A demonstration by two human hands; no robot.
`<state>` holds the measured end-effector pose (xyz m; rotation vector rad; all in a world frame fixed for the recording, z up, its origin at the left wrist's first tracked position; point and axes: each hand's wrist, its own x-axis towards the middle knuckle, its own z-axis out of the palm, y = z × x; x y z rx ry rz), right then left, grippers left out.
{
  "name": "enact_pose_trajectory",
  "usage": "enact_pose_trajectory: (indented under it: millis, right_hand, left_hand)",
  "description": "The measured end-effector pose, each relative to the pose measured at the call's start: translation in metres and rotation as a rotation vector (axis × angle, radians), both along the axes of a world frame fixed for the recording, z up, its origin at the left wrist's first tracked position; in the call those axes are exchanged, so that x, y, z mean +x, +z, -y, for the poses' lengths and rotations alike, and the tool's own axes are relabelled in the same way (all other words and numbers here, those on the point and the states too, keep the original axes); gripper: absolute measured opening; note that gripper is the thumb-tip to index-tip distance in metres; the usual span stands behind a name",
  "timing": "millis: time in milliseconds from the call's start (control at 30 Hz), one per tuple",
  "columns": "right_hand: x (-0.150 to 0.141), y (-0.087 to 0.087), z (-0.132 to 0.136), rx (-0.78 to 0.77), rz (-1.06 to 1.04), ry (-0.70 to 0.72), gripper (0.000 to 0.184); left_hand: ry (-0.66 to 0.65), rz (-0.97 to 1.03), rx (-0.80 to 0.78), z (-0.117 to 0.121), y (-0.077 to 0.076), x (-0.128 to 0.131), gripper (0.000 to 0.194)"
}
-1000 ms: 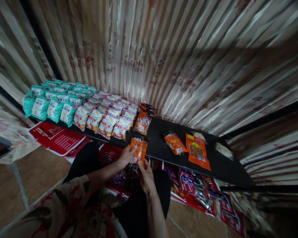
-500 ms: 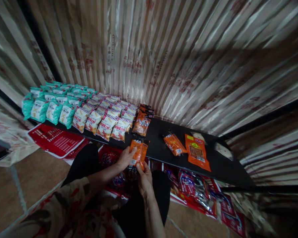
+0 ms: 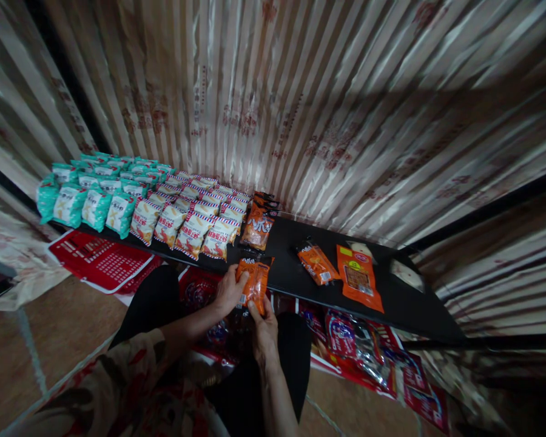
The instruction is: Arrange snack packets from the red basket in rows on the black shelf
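Between my two hands is an orange snack packet [image 3: 256, 280] with black ends, at the front edge of the black shelf [image 3: 286, 255]. My left hand [image 3: 230, 288] grips its left side, thumb on the front. Lower down, my right hand [image 3: 264, 325] pinches its bottom right part. Just behind it, a row of like orange packets [image 3: 257, 227] stands on the shelf. To their left are several rows of white snack bags [image 3: 193, 235] with striped tops, then rows of teal snack bags [image 3: 70, 203].
On the shelf's right part lie another orange packet [image 3: 317, 263], a larger orange pouch [image 3: 358, 276] and a whitish flat item [image 3: 407, 276]. Red and purple packages [image 3: 346, 337] lie below, with a red bag [image 3: 102, 261] at left. A pleated curtain [image 3: 273, 109] hangs behind.
The view has shifted very slightly. Both hands keep their hold on the orange snack packet, with hardly any movement; the things on the shelf stay as they were.
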<state>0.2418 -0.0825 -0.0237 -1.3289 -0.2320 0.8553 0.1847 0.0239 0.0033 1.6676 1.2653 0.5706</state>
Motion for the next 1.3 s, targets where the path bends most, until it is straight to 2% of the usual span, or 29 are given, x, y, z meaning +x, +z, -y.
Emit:
enact_pose_trajectory:
  millis: [200, 333, 533, 767, 1067, 1300]
  right_hand:
    - [0.0, 0.0, 0.002, -0.037, -0.047, -0.037, 0.075]
    - [0.0, 0.004, 0.002, -0.047, -0.052, -0.035, 0.08]
    - [-0.003, 0.014, 0.003, -0.043, -0.015, -0.038, 0.077]
    - [-0.004, 0.021, 0.003, -0.071, 0.104, -0.061, 0.076]
    - [-0.009, 0.035, -0.001, -0.093, 0.263, -0.081, 0.072]
    - [-0.01, 0.03, 0.002, -0.156, 0.496, -0.05, 0.058]
  left_hand:
    - [0.055, 0.059, 0.121, 0.001, -0.005, 0.003, 0.029]
    - [0.047, 0.052, 0.182, 0.002, 0.0, 0.002, 0.03]
    - [0.023, 0.048, 0.24, 0.003, 0.004, 0.001, 0.022]
    - [0.006, 0.103, 0.204, 0.002, 0.001, 0.004, 0.024]
    - [-0.001, 0.158, 0.028, 0.006, 0.021, 0.0, 0.03]
    - [-0.055, 0.225, -0.079, 0.007, 0.024, 0.0, 0.036]
